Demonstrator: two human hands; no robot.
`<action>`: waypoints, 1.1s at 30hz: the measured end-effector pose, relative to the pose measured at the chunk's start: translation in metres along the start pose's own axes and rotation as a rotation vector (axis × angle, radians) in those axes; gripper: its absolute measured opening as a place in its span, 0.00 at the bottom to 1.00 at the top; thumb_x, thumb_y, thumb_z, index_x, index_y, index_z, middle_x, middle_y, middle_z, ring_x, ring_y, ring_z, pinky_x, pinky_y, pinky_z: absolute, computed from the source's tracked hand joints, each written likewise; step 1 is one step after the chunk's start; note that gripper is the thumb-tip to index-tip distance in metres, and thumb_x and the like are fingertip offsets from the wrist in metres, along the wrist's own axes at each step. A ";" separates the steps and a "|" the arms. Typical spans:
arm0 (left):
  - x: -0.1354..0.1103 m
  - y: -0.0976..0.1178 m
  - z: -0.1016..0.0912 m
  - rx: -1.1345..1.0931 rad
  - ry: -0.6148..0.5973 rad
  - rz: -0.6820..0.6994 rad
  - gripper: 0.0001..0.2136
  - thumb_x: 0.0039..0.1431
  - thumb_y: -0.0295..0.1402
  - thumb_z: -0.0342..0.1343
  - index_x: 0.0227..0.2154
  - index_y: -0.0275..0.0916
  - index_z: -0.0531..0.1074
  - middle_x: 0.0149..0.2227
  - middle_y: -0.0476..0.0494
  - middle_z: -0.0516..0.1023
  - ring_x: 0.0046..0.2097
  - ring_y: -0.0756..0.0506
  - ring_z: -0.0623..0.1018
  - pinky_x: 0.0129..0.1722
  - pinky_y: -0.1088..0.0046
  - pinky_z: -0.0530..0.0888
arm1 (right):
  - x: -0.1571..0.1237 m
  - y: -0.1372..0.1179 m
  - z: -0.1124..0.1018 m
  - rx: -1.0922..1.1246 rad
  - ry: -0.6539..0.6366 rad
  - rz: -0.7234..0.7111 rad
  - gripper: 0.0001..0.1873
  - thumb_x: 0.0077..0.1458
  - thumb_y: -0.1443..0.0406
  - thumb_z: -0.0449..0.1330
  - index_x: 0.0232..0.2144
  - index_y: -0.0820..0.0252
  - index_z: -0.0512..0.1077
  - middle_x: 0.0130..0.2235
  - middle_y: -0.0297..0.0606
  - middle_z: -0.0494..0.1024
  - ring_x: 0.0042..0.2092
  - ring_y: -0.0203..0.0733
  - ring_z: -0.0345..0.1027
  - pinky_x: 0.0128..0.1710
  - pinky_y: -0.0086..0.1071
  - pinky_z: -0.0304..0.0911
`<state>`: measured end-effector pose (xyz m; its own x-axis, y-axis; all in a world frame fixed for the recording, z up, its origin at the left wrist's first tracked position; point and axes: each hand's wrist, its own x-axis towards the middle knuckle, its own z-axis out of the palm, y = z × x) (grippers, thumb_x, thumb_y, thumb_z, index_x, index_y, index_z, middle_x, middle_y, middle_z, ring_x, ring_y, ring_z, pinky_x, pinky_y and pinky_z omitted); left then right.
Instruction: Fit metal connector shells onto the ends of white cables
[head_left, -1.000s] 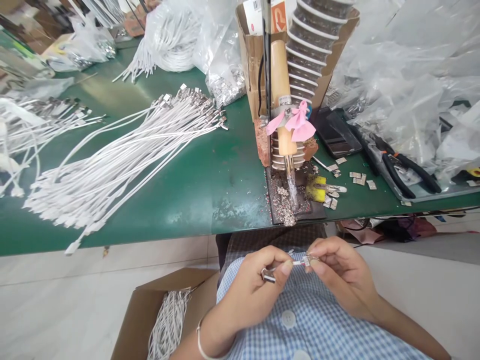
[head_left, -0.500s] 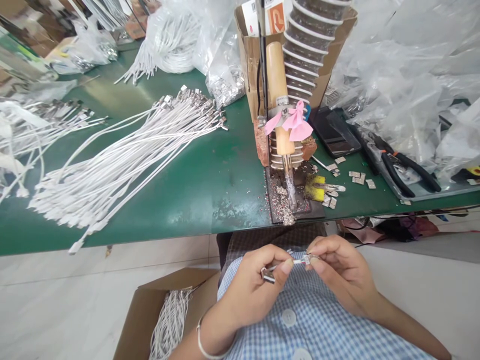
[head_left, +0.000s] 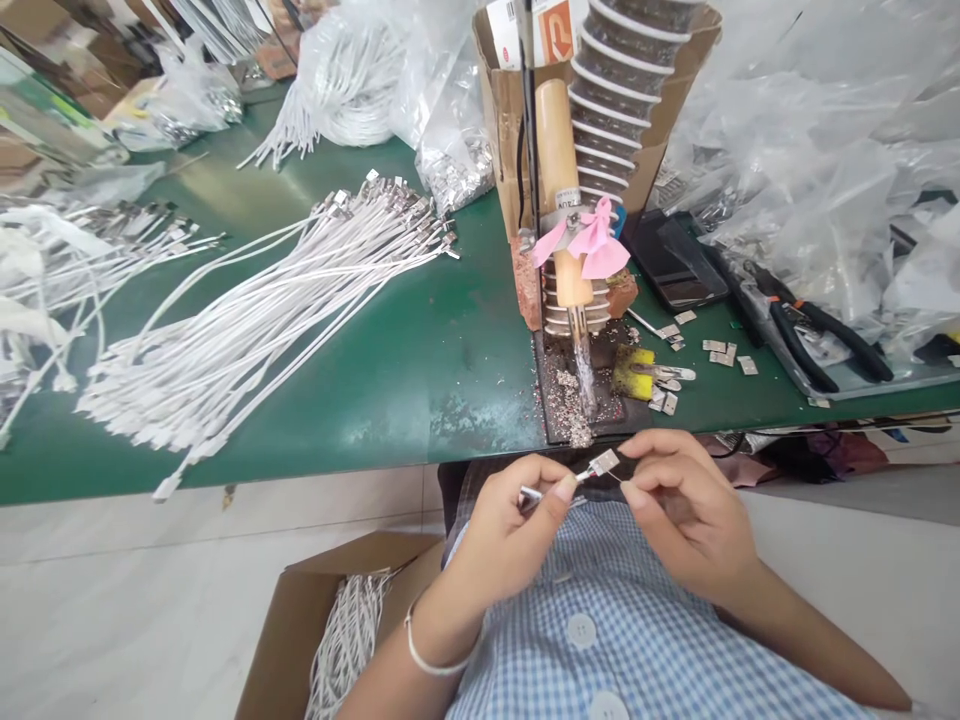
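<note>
My left hand (head_left: 514, 525) is closed on a white USB cable (head_left: 585, 475), pinched between thumb and forefinger. A bare metal USB connector (head_left: 602, 462) sits at the cable's tip, pointing up and to the right. Another silvery end (head_left: 531, 494) pokes out by the curled fingers of this hand. Just right of the connector, my right hand (head_left: 690, 510) has its thumb and forefinger apart. A thin wire runs from near the connector to the right thumb tip; whether it is gripped there is unclear. Above both hands, a wooden-handled soldering iron (head_left: 559, 190) points down at the bench edge.
Finished-looking white cables (head_left: 262, 320) lie bundled on the green bench (head_left: 480, 350). Right of the iron are a yellow sponge (head_left: 634, 374), loose connector shells (head_left: 720, 352), a phone (head_left: 679, 265) and pliers (head_left: 814, 325). A cardboard box (head_left: 277, 640) with cables stands below left.
My right thumb and forefinger have come off the connector and spread apart. My left hand has raised the cable tip slightly, so the connector now shows in full.
</note>
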<state>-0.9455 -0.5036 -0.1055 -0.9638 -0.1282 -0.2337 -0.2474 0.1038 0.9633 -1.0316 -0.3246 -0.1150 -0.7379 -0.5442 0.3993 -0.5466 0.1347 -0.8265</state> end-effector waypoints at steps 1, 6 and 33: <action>0.002 0.000 0.000 -0.001 0.009 -0.001 0.15 0.67 0.41 0.51 0.33 0.33 0.70 0.25 0.50 0.65 0.27 0.55 0.61 0.25 0.79 0.59 | 0.002 0.001 0.000 -0.014 -0.005 -0.009 0.07 0.55 0.75 0.57 0.34 0.60 0.67 0.45 0.40 0.69 0.39 0.31 0.67 0.33 0.25 0.65; 0.011 -0.001 -0.001 -0.020 0.046 0.019 0.14 0.67 0.41 0.51 0.33 0.33 0.69 0.25 0.51 0.63 0.27 0.55 0.60 0.26 0.79 0.59 | 0.012 0.003 0.004 -0.039 -0.007 -0.062 0.07 0.55 0.75 0.56 0.32 0.60 0.65 0.37 0.38 0.72 0.49 0.37 0.68 0.38 0.27 0.66; 0.020 0.011 -0.003 -0.002 0.076 0.057 0.14 0.66 0.40 0.51 0.32 0.34 0.69 0.23 0.51 0.61 0.25 0.55 0.58 0.24 0.79 0.58 | 0.028 0.001 0.003 -0.086 0.049 -0.077 0.05 0.55 0.73 0.57 0.31 0.60 0.66 0.43 0.43 0.73 0.47 0.40 0.69 0.40 0.33 0.68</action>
<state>-0.9676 -0.5082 -0.0992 -0.9660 -0.1969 -0.1678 -0.1919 0.1106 0.9752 -1.0521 -0.3419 -0.1059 -0.7097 -0.5147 0.4811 -0.6328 0.1655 -0.7564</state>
